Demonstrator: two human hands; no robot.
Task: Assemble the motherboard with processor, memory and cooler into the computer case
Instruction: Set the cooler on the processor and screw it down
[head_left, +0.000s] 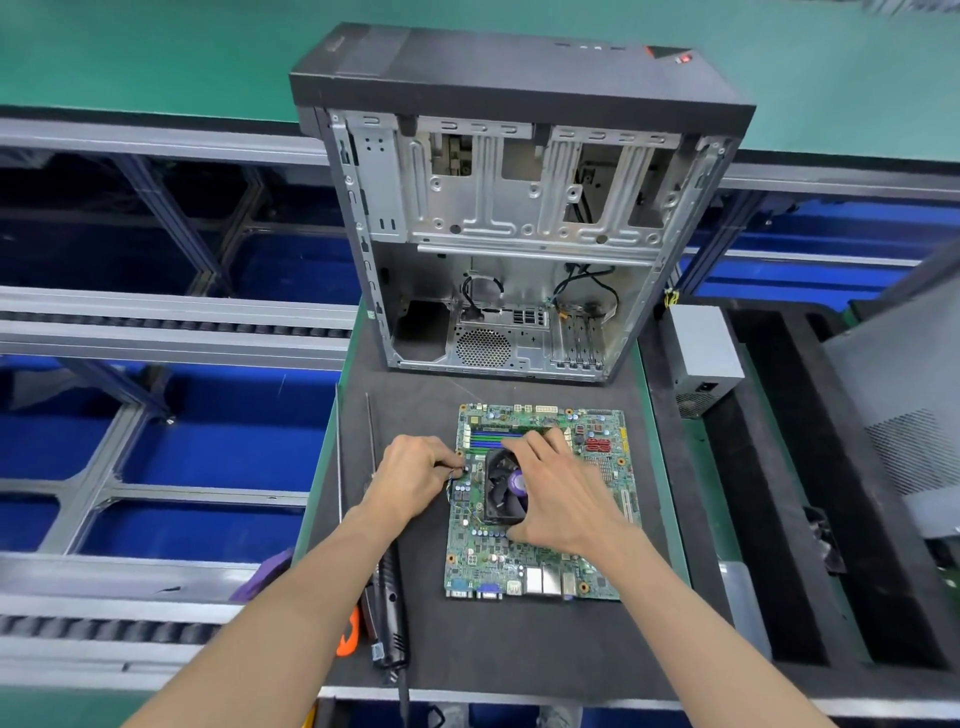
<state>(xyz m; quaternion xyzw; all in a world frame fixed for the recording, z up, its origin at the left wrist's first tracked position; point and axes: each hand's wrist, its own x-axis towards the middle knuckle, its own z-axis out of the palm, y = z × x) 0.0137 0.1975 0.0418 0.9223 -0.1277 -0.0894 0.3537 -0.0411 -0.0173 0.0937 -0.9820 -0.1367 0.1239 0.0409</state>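
Motherboard (540, 551) lies flat on counter (519, 644), just in front of open computer case (514, 218). Right hand (563, 493) fingers curl round cooler (505, 487) (mid-board). Left hand (415, 475) fingers pinch cooler cable (456, 474) at board's left edge

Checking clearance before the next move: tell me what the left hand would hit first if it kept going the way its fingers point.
The left hand points right, at the motherboard's left edge. Going straight on, it would likely meet the black cooler fan first, though depth is hard to judge.
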